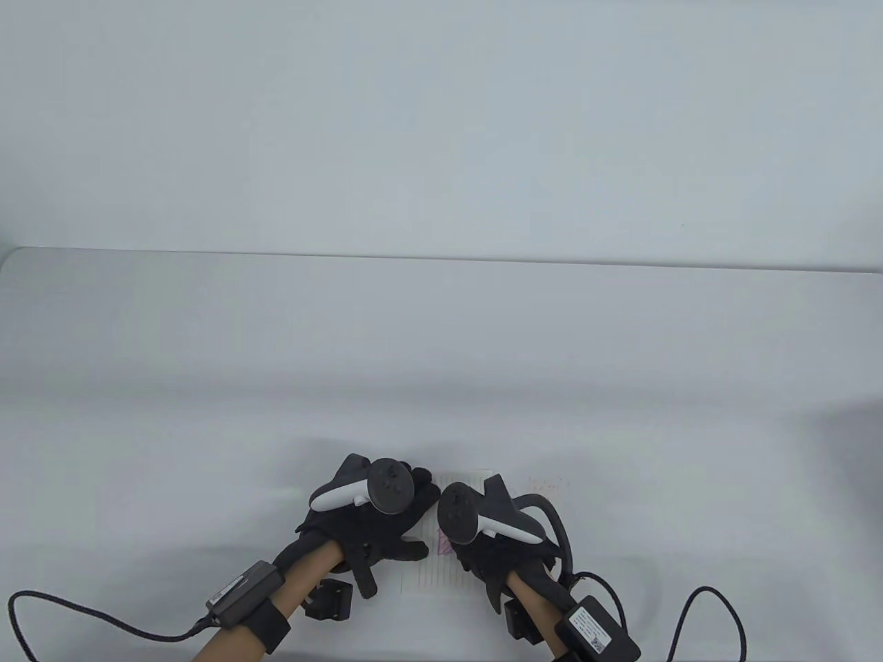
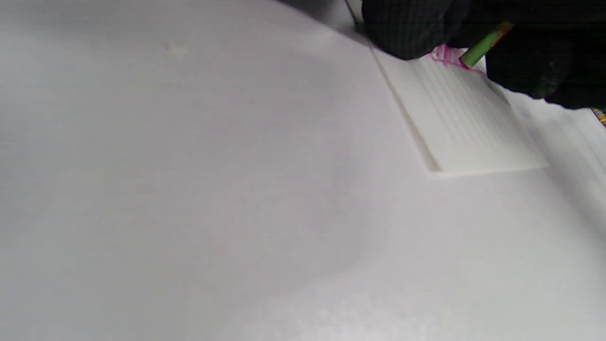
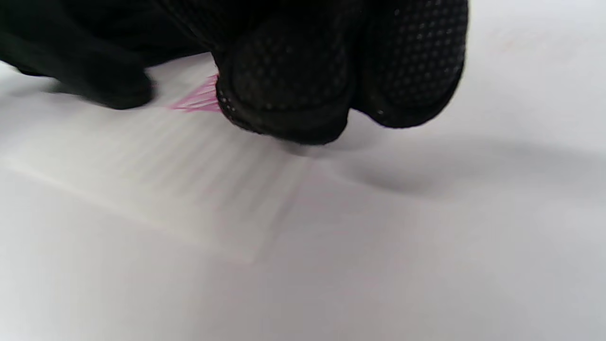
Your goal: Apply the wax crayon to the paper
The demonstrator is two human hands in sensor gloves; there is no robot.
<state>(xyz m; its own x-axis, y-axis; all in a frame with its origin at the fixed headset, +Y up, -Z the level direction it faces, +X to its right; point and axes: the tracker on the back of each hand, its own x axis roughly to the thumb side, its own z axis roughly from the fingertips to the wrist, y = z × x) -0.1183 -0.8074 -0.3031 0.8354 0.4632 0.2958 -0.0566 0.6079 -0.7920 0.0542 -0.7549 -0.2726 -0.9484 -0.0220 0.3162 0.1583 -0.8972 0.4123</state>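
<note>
Here gloved hands [image 1: 376, 514] press ruled paper [image 2: 468, 123] (pink waxy scribble [image 2: 445, 54]).

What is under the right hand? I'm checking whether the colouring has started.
Lined paper with pink crayon marks; the left wrist view shows a green crayon at the marks. The right hand covers the rest.

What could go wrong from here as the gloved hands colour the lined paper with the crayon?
The small white lined sheet of paper is pinned only by the black-gloved left hand, so strokes might shift it. The green-wrapped wax crayon in the black-gloved right hand marks close to the paper's edge, so pink scribble may stray onto the white table.
</note>
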